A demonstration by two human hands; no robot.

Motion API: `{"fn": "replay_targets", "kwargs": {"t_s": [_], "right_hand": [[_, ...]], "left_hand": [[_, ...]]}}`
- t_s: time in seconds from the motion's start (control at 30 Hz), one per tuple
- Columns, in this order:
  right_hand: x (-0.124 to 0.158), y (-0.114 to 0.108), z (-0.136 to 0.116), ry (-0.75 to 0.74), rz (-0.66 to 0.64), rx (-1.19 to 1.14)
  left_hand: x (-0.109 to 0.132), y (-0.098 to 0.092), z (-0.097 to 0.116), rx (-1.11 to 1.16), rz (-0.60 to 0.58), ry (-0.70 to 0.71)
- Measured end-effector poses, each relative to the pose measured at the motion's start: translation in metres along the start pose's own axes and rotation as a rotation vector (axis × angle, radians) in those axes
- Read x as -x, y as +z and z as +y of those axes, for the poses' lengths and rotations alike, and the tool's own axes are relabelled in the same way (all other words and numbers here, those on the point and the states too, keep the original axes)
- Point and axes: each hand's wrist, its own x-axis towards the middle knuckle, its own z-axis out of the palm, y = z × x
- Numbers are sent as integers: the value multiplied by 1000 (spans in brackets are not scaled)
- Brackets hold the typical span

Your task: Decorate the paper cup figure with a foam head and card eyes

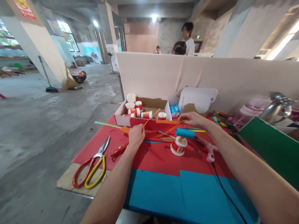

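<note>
My left hand (136, 135) is closed on an orange paper strip (151, 118), which sticks up slantwise from its fingers. Farther right, my right hand (192, 119) pinches the end of another stretch of orange strip (172, 121); whether both are one piece I cannot tell. Between and below the hands stands a red-and-white paper cup (179, 146). Close to it lie a blue paper roll (185, 133) and a folded gold strip (168, 139). A pink glue gun (210, 151) rests under my right forearm. Open scissors (99, 155) with red and yellow handles lie left of my left forearm.
Behind my hands an open cardboard box (164, 109) holds several paper cups. A blue packet (174, 110) sits at its right. Green board (272, 149) and a clutter of items crowd the right side. A white partition (151, 74) closes off the back; people are beyond it.
</note>
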Motion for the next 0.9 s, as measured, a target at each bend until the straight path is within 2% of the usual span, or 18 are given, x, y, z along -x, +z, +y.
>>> {"fn": "replay_targets", "kwargs": {"t_s": [0.2,0.37,0.47,0.6,0.8,0.9], "right_hand": [[1,-5,3,114,65,-152],[-3,-1,21,189,210,-256],[-4,0,27,190,221,-259],[-3,3,31,227,228,-221],[-3,8,43,396,298,-142],[-2,9,45,423,281,-182]], "left_hand": [[0,1,0,5,-7,-3],[-1,3,-1,9,-17,-4],[-1,4,-2,33,40,10],[-1,8,-4,43,107,108],[4,14,-3,-42,-15,206],[4,10,-3,-1,1,256]]}}
